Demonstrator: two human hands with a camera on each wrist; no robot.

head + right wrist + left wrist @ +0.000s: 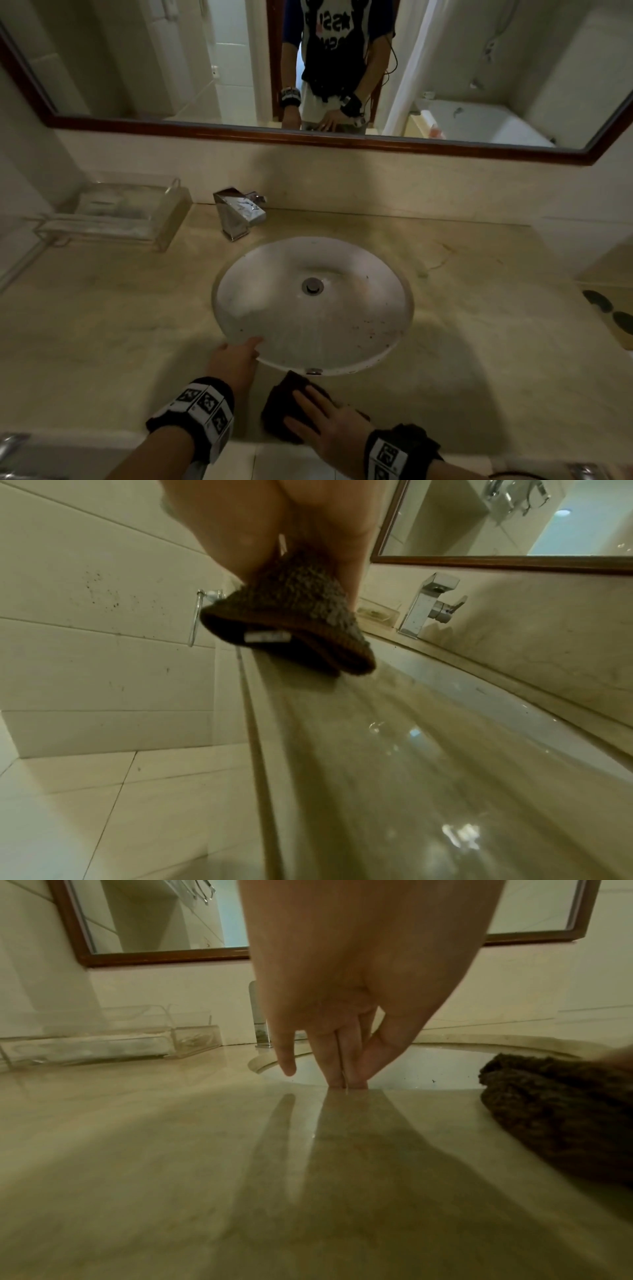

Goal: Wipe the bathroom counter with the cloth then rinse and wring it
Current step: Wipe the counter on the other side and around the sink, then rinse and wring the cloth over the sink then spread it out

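A dark brown folded cloth (284, 404) lies on the beige stone counter (120, 325) at its front edge, just before the round white sink (342, 267). My right hand (322, 421) lies flat on the cloth with straight, spread fingers pressing it down; in the right wrist view the cloth (294, 620) bulges out under the palm and overhangs the counter's edge a little. My left hand (236, 363) rests to the left of the cloth, its straight fingertips (342, 1074) touching the sink's front rim. It holds nothing. The cloth (555, 1118) shows at the right of the left wrist view.
A chrome faucet (239, 212) stands behind the sink at the left. A clear plastic tray (120, 212) sits at the counter's back left. Dark flat objects (606, 308) lie at the far right. A framed mirror (308, 68) hangs above. A towel ring (202, 615) hangs on the tiled wall.
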